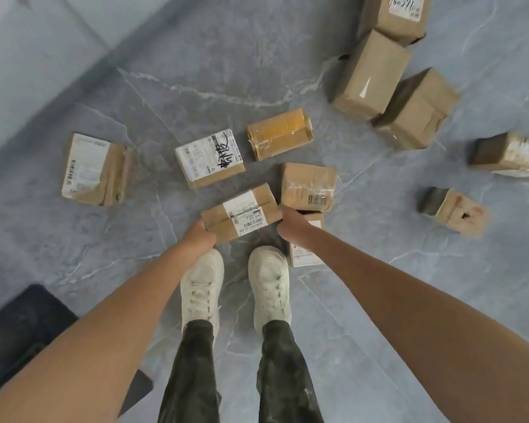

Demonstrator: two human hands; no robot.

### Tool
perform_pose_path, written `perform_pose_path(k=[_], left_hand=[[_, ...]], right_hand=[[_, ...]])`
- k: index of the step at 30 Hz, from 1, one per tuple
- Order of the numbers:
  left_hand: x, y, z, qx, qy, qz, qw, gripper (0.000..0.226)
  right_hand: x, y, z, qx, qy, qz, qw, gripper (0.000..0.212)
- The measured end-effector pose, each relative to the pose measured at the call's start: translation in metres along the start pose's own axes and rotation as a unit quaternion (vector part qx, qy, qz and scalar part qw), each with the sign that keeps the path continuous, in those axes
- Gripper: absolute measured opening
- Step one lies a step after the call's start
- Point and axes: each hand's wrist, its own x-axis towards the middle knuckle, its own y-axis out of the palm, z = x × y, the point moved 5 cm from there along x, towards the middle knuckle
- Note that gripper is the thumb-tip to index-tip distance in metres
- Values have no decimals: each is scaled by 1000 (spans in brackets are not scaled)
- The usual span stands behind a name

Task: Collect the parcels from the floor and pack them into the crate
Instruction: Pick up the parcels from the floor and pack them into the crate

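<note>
Cardboard parcel (242,213) clamped endwise, left grip (200,235), right grip (289,222)

**Lighting and image quality, head view**

Soft, even, cool daylight fills the scene; its source cannot be told. The grey marble-veined tile floor (232,71) shows no glare. Shadows are faint and short, lying close under the brown cardboard parcels (370,74). Clear tape on the small yellow-brown taped box (280,134) carries weak highlights. Wide-angle distortion bends the bare forearms outward at the lower corners. Detail is soft throughout, and smeared at the right edge.
</note>
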Motion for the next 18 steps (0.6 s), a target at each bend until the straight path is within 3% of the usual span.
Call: perform_pose_path(k=[4, 7, 12, 15, 18], left_hand=[[27, 20, 1, -96, -55, -24, 994, 44], [16, 17, 1, -150, -59, -71, 984, 40], [-51, -19, -20, -194, 11, -78, 978, 46], [-118, -43, -53, -210, 70, -19, 975, 54], [-193, -76, -99, -211, 162, -17, 964, 39]], right_hand=[[33, 26, -12, -22, 14, 5, 1000, 57], [27, 30, -22, 43, 61, 5, 997, 51], [-44, 0, -22, 286, 40, -15, 957, 20], [-110, -46, -3, 363, 1, -54, 930, 29], [-174, -103, 25, 376, -48, -113, 919, 39]])
